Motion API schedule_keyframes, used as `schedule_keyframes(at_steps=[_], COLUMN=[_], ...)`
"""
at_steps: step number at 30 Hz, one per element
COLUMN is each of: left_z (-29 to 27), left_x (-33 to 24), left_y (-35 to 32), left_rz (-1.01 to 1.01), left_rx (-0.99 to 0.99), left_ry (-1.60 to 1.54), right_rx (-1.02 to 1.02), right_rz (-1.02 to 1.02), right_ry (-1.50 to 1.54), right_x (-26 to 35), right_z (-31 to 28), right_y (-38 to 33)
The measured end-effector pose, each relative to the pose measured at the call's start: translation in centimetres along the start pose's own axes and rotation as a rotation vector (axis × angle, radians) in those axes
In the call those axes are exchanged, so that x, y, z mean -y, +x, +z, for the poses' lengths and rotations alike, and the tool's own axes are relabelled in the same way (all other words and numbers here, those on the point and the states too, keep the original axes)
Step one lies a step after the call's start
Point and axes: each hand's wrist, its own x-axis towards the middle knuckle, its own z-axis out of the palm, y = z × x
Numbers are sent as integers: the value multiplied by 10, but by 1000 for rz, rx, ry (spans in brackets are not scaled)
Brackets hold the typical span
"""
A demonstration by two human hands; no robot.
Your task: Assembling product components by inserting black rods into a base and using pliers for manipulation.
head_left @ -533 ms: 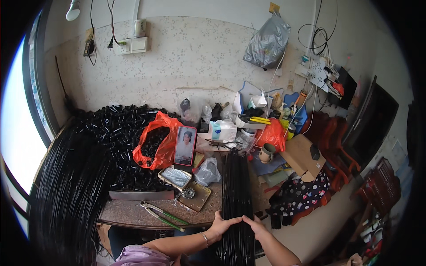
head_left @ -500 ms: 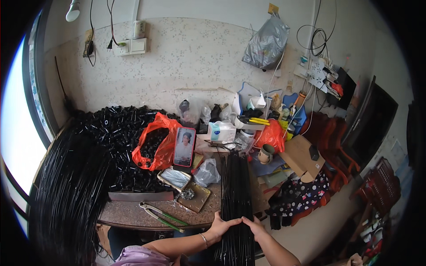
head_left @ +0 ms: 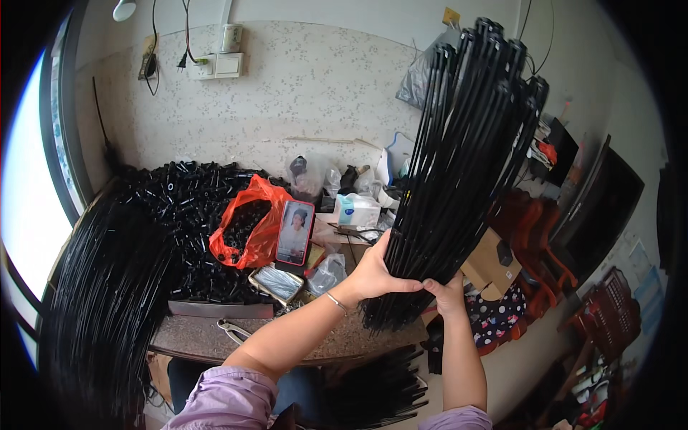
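Observation:
Raised upright above the table's front edge, a thick bundle of thin black rods (head_left: 466, 165) tilts to the right, its upper ends carrying small black fittings. My left hand (head_left: 380, 276) wraps it low on the left side. On the right side my right hand (head_left: 448, 295) grips it too, and the two thumbs meet across the front. Below my hands, more black rod ends (head_left: 380, 387) fan out by my lap, blurred. Pincers (head_left: 233, 330) lie on the table near my left forearm, their handles mostly hidden behind it.
A heap of short black tubes (head_left: 186, 204) covers the table's left, beside a mass of long black rods (head_left: 100, 301). Nearby are a red plastic bag (head_left: 266, 208), a propped phone (head_left: 294, 229), a tin of thin metal pieces (head_left: 278, 283) and a cardboard box (head_left: 494, 269).
Both hands have lifted the rod bundle from the table's front edge, up and away from me. It now stands tall in front of the wall and hides the clutter at the back right.

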Motion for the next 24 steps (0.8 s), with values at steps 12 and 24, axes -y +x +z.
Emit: schedule_keyframes(at_steps=[12,24], left_z=[-10,99], left_x=[-18,-111], left_y=[43,25], left_rz=[243,442], left_rx=[205,194], left_ry=[288,312], right_rx=[32,-53], right_rz=[-344,-467], right_ry=[-26,-42], right_x=[66,180], right_z=[-3,-17], right_y=[36,-34])
